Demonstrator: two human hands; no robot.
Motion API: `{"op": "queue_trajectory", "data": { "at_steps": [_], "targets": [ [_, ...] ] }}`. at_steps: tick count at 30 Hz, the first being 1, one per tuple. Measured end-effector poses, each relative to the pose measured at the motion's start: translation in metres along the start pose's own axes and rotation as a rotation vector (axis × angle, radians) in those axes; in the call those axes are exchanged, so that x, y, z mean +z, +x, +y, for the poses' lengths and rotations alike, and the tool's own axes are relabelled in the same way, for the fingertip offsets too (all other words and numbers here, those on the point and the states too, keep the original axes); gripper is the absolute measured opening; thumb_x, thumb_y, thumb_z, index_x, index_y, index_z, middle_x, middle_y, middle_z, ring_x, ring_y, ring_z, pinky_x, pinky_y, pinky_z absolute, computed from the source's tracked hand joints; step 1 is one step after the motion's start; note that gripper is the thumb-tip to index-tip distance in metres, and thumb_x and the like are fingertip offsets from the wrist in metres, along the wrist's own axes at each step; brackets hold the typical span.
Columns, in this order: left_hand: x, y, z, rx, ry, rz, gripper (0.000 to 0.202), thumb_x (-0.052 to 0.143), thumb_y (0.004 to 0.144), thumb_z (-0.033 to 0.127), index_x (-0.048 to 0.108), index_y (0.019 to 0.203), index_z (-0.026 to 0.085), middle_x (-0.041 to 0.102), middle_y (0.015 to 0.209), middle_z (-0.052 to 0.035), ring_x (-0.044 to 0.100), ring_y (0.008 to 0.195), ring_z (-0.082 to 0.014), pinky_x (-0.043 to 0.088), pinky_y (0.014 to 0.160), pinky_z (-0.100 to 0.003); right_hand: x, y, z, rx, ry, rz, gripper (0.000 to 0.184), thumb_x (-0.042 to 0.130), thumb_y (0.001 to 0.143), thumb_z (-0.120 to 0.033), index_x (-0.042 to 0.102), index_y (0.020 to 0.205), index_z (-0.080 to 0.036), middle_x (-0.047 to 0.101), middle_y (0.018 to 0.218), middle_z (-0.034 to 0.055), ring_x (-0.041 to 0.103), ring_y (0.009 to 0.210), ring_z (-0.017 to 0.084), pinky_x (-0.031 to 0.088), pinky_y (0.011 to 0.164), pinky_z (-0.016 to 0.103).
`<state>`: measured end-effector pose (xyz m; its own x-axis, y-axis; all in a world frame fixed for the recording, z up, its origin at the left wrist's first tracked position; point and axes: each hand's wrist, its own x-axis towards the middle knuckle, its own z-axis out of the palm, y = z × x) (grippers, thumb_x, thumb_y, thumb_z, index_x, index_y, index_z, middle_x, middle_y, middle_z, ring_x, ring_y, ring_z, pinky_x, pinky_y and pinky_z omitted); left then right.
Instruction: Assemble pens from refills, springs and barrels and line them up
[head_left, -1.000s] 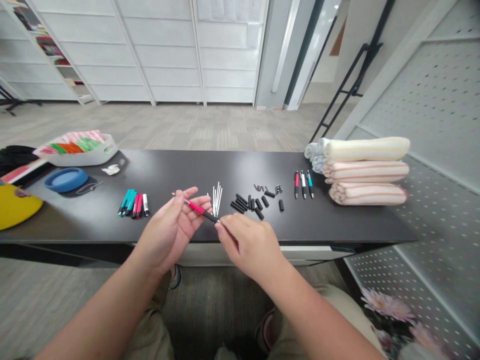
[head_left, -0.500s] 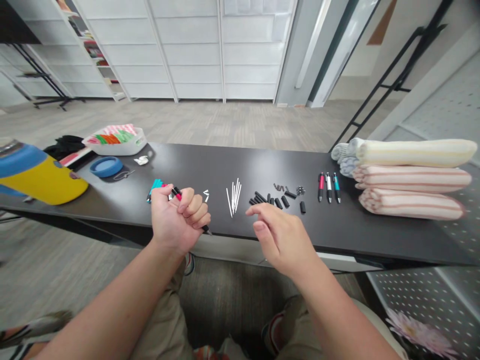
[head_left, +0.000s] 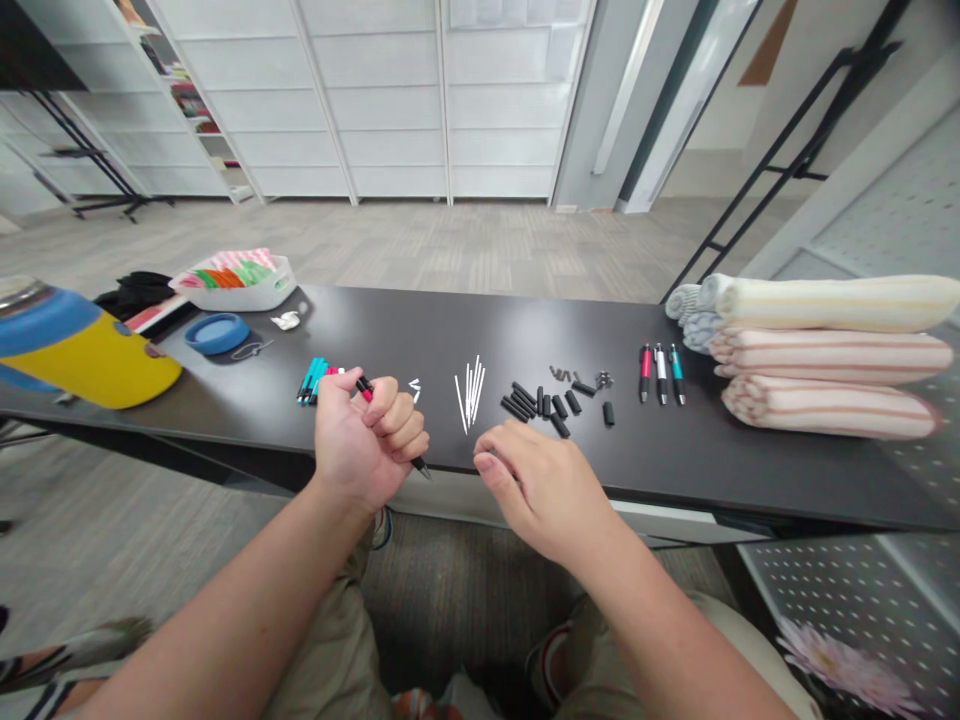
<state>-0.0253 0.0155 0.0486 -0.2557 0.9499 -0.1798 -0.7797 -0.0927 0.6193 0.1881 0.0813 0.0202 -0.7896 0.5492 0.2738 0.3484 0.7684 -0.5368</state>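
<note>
My left hand is a fist wrapped round a red pen, whose black tip sticks out below the fingers. My right hand hovers at the near edge of the black table, fingers loosely curled and apart, holding nothing. Just beyond it lie thin white refills and several black pen parts. A bunch of teal and red pen barrels lies behind my left hand. Three finished pens lie further right.
Folded striped towels are stacked at the table's right end. At the left stand a white tray of coloured strips, a blue lid and a yellow and blue bottle. A perforated panel is at lower right.
My left hand closed into a fist round the red pen. My right hand let go of the pen tip, opened, then drew back slightly toward the table edge. The view shifted left.
</note>
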Motion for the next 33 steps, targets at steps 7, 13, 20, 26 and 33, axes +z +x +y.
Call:
{"op": "queue_trajectory", "data": {
  "at_steps": [7,13,20,26,33],
  "targets": [
    [0.002,0.000,-0.006,-0.082,-0.020,-0.027,0.063,0.032,0.103,0.063,0.021,0.055,0.023,0.012,0.052,0.0073,0.014,0.039,-0.0086,0.019,0.038,-0.023,0.000,0.001,-0.002,0.006,0.002,-0.015,0.048,0.031,0.114,-0.051,0.064,0.098,-0.021,0.067,0.090,0.0041,0.062,0.082,0.019,0.036,0.069,0.031],
    [0.000,0.000,-0.009,-0.116,-0.015,-0.069,0.062,0.035,0.103,0.058,0.023,0.053,0.022,0.012,0.051,0.0071,0.013,0.040,-0.0085,0.019,0.038,-0.021,0.001,-0.001,-0.001,0.005,0.006,-0.017,0.047,0.032,0.114,-0.050,0.065,0.098,-0.021,0.067,0.091,0.0049,0.064,0.084,0.019,0.037,0.070,0.031],
    [0.000,-0.001,-0.011,-0.151,0.028,-0.096,0.056,0.031,0.101,0.047,0.024,0.052,0.022,0.009,0.051,0.0077,0.008,0.042,-0.0093,0.016,0.038,-0.021,0.001,-0.001,-0.002,-0.008,-0.017,-0.001,0.048,0.030,0.114,-0.049,0.064,0.095,-0.021,0.067,0.088,0.0041,0.064,0.080,0.018,0.038,0.069,0.030],
    [-0.001,0.000,-0.014,-0.217,0.034,-0.108,0.068,0.035,0.102,0.068,0.026,0.053,0.022,0.012,0.051,0.0083,0.010,0.042,-0.0082,0.018,0.039,-0.020,0.001,-0.001,-0.003,-0.008,-0.022,-0.002,0.047,0.030,0.114,-0.048,0.064,0.095,-0.022,0.067,0.088,0.0037,0.064,0.080,0.019,0.038,0.069,0.030],
    [-0.001,-0.001,-0.014,-0.210,0.048,-0.126,0.056,0.034,0.100,0.049,0.027,0.052,0.022,0.012,0.049,0.0076,0.009,0.042,-0.0091,0.017,0.037,-0.021,0.003,-0.001,-0.001,0.014,-0.013,-0.039,0.046,0.030,0.114,-0.049,0.064,0.097,-0.022,0.066,0.089,0.0037,0.064,0.081,0.019,0.038,0.070,0.031]
  ]
}}
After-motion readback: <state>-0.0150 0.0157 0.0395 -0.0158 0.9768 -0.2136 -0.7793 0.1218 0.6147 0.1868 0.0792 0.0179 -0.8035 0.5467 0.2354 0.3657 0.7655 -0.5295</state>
